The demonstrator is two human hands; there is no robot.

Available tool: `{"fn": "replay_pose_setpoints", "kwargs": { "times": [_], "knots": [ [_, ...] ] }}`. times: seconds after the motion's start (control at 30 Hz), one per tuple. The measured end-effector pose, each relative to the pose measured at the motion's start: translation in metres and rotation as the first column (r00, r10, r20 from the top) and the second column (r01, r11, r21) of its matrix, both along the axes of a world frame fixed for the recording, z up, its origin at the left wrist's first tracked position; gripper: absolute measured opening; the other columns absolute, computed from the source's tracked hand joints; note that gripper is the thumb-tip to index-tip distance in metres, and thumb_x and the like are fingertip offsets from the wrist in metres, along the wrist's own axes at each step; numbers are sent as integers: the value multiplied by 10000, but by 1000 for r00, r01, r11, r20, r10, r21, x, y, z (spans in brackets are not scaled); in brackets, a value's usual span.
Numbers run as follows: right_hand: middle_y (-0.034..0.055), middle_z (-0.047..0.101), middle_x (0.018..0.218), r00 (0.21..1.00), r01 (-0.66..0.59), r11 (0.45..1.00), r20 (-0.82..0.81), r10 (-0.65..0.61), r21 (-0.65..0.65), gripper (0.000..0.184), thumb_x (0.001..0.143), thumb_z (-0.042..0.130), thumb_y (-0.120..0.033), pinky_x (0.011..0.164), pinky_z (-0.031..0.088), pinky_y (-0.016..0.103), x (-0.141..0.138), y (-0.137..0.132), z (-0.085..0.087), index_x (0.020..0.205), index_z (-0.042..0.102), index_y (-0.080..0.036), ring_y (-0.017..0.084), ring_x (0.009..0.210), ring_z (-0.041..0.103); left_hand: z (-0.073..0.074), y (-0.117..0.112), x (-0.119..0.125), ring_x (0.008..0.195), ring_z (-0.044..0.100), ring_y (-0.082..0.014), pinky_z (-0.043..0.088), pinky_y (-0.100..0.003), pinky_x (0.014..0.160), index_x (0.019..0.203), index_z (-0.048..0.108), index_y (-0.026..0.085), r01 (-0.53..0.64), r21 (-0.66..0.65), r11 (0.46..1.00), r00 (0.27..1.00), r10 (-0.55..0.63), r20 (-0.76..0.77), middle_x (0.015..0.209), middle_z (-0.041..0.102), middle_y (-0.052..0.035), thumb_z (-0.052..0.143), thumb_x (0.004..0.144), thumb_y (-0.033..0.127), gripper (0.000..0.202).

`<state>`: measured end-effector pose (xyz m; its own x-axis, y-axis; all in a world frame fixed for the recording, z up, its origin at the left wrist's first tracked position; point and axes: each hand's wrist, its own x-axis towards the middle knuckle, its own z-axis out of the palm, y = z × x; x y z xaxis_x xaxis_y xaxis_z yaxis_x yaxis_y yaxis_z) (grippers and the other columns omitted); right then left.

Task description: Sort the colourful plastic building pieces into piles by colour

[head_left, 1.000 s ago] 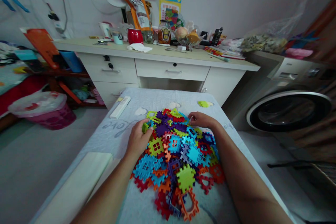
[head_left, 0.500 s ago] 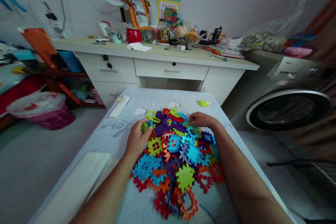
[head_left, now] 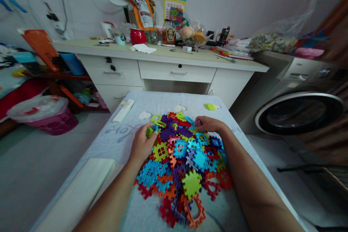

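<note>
A heap of colourful interlocking plastic building pieces (head_left: pixel 191 185) with toothed edges lies on the cloth-covered table. At its far left side is my left hand (head_left: pixel 141 143), thumb and fingers curled about a yellow-green building piece (head_left: pixel 149 132). My right hand (head_left: pixel 208 124) is at the far right edge of the heap, fingers bent inward and closed; whatever they hold, if anything, is hidden. Between the hands lie purple pieces (head_left: pixel 168 132). Nearer to me are a blue window piece (head_left: pixel 179 148), a lime square piece (head_left: pixel 191 184) and an orange ring-shaped piece (head_left: pixel 196 213).
A single lime piece (head_left: pixel 210 107) lies apart at the table's far right. A narrow white box (head_left: pixel 123 111) sits far left, and a long white board (head_left: pixel 78 192) near left. Beyond stand a white desk (head_left: pixel 163 55) with jars and cups, and a washing machine (head_left: pixel 296 94).
My right hand has shifted very slightly, its fingers turning a little. The left hand and the heap look the same.
</note>
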<state>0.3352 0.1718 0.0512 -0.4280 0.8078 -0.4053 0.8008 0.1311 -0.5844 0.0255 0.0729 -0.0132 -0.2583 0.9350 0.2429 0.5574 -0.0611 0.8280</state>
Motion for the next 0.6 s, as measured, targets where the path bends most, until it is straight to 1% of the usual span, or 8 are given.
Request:
{"fn": "replay_pose_setpoints", "kwargs": {
  "times": [0.1,0.2,0.37,0.43,0.47,0.5,0.53,0.6],
  "knots": [
    [-56,566,686,994,20,999,-105,-24,-38,285,724,642,-159,497,390,179,5,1,2,996,559,-180,78,534,498,-1,0,-1,1186,556,-244,400,-412,1068,1154,613,235,-1,-3,1000,1000,1,-11,1219,645,-63,565,812,398,382],
    [-56,542,671,980,36,999,-195,-40,-26,310,711,622,-170,489,372,184,13,1,8,1018,584,-166,74,527,468,-1,0,-1,1175,561,-249,403,-419,1065,1160,612,228,-2,-8,1000,1000,2,-18,1220,646,-70,565,809,391,390],
    [-53,506,630,967,120,993,-226,-116,1,225,704,612,-248,458,312,201,35,3,19,909,624,-155,70,495,406,-1,0,-1,1170,565,-247,407,-418,1061,1156,609,223,0,0,1000,1000,0,0,1217,643,-74,565,807,396,392],
    [-46,515,627,958,217,972,-213,-193,91,169,710,595,-246,474,315,212,47,7,19,852,617,-156,73,495,406,0,0,0,1170,565,-246,404,-417,1064,1151,610,222,5,-5,1000,1000,-5,3,1211,644,-74,563,808,394,386],
    [-39,527,631,949,282,944,-196,-247,171,139,714,583,-235,490,327,219,54,10,18,825,614,-156,77,501,418,1,0,0,1169,565,-247,403,-419,1064,1149,612,220,9,-8,1000,1000,-9,2,1208,646,-74,560,809,393,385],
    [-29,543,640,934,350,897,-174,-312,269,117,718,569,-218,511,343,226,60,13,16,807,613,-156,85,512,441,1,0,0,1167,566,-249,403,-422,1064,1148,613,218,11,-9,1000,1000,-11,1,1204,647,-76,557,809,394,385],
    [-16,565,657,909,416,832,-156,-386,366,111,721,555,-199,536,364,234,66,16,13,803,617,-155,95,529,474,1,0,0,1164,568,-250,403,-424,1063,1147,615,217,13,-10,1000,1000,-13,0,1201,648,-77,556,809,394,386],
    [17,619,713,828,532,673,-150,-540,514,148,737,527,-175,590,408,246,78,22,5,837,634,-152,124,583,555,1,0,0,1162,570,-252,405,-426,1061,1147,615,217,9,-6,1000,1000,-9,-2,1198,649,-78,556,807,396,389]
  ]
}}
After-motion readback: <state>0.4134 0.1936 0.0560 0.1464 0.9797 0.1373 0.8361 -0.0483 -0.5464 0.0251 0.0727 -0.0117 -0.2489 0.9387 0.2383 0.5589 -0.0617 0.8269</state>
